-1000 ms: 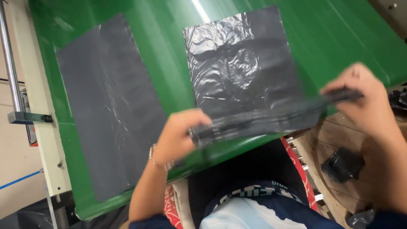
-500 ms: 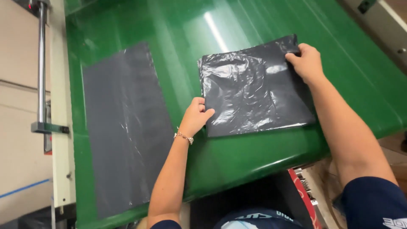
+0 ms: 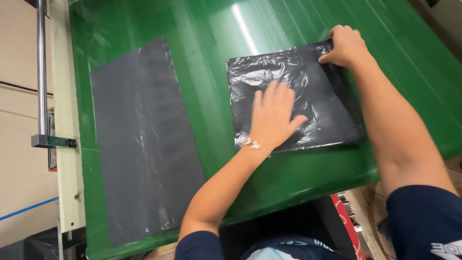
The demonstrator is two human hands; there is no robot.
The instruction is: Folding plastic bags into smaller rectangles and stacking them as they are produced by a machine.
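Observation:
A folded, crinkled black plastic bag (image 3: 317,101) lies on the right part of a green table (image 3: 216,58). My left hand (image 3: 274,118) presses flat on the bag's lower left area with fingers spread. My right hand (image 3: 344,45) rests on the bag's far right corner, fingers curled over the edge. A second, smooth dark plastic bag (image 3: 144,139) lies stretched out flat on the left part of the table, away from both hands.
A cream-coloured rail (image 3: 65,110) with a metal rod (image 3: 42,72) runs along the table's left edge. A red object (image 3: 349,219) sits below the table's near edge, by my right arm.
The stack I held above the table edge has been laid down on the table. My left hand has slid from the bag's left edge onto its surface; my right stays at the far corner.

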